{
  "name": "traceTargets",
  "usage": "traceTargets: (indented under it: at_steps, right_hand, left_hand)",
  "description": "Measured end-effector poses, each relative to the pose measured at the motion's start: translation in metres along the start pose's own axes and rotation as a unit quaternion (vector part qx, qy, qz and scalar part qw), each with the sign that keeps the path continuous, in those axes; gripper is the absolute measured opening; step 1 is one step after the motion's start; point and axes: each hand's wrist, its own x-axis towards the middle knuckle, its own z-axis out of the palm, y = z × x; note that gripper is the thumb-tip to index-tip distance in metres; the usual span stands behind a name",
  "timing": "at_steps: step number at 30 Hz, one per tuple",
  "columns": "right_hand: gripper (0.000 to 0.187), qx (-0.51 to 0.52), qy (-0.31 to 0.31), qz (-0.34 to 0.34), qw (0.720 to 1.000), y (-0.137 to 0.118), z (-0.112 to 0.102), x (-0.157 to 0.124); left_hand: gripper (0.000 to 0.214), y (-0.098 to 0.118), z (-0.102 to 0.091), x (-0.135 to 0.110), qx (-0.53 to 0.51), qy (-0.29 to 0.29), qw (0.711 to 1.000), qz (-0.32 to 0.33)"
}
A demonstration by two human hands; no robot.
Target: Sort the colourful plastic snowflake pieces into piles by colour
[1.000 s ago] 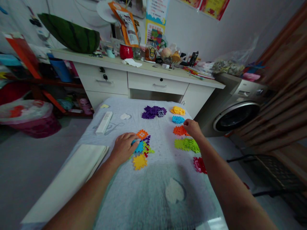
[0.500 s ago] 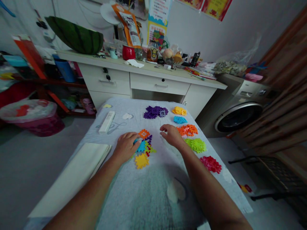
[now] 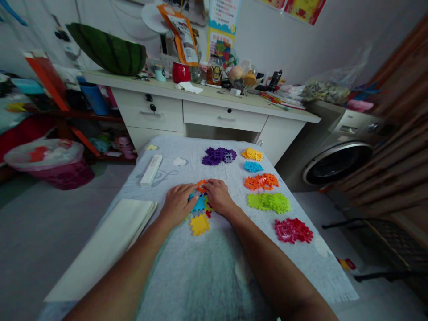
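Observation:
On the cloth-covered table lies a mixed-colour cluster of flat, toothed plastic interlocking pieces. My left hand point(image 3: 178, 203) holds its left side, fingers curled and thumb on the blue interlocking piece point(image 3: 199, 203). From the right, my right hand point(image 3: 219, 196) reaches over the cluster, its bent fingers closed on the orange interlocking piece point(image 3: 201, 184) at the far end. A yellow piece point(image 3: 199, 224) shows at the near end, and a bit of red point(image 3: 208, 214) peeks out under my right hand. The right hand hides the cluster's right side.
Sorted piles of purple point(image 3: 217, 156), yellow point(image 3: 252, 154), blue point(image 3: 253, 166), orange point(image 3: 261, 181), green point(image 3: 269, 202) and red pieces point(image 3: 293, 230) lie beyond and to the right. A white box point(image 3: 151, 170) and folded cloth point(image 3: 103, 249) lie left. A desk point(image 3: 217, 98) stands behind.
My right hand has moved left from beside the orange pile onto the cluster, closing on its orange piece. My left hand stays on the cluster's left side.

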Motion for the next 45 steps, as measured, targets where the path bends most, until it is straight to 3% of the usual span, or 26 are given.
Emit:
traceTargets:
  at_steps: [9, 12, 17, 23, 29, 35, 39, 45]
  right_hand:
    - [0.009, 0.069, 0.019, 0.036, 0.997, 0.001, -0.003, 0.006]
    - [0.009, 0.092, 0.035, 0.047, 0.994, 0.002, -0.004, 0.006]
    - [0.024, 0.119, 0.065, 0.046, 0.99, 0.001, -0.002, 0.006]
    - [0.005, 0.133, 0.108, 0.043, 0.984, 0.006, -0.002, 0.004]
    - [0.009, 0.048, 0.186, 0.087, 0.977, 0.035, -0.042, -0.005]
    - [0.016, -0.074, 0.219, 0.253, 0.939, 0.082, -0.088, -0.023]
    - [0.02, -0.111, 0.205, 0.321, 0.918, 0.098, -0.098, -0.03]
    - [0.023, -0.138, 0.168, 0.336, 0.916, 0.104, -0.093, -0.028]
  left_hand:
    - [0.04, -0.003, 0.002, 0.0, -0.01, 0.002, 1.0, -0.003]
    - [0.04, -0.003, 0.002, 0.0, -0.013, 0.004, 1.0, -0.001]
    - [0.039, -0.001, 0.001, 0.0, -0.017, -0.005, 1.0, 0.011]
    - [0.04, -0.002, 0.003, 0.0, -0.013, -0.004, 1.0, 0.002]
    - [0.038, -0.001, 0.002, 0.0, -0.013, -0.006, 1.0, -0.001]
    - [0.038, -0.001, 0.002, 0.0, -0.011, -0.004, 1.0, -0.003]
    - [0.037, -0.002, 0.003, 0.0, -0.006, -0.002, 1.0, -0.001]
    - [0.037, -0.001, 0.003, -0.001, -0.005, -0.002, 1.0, -0.004]
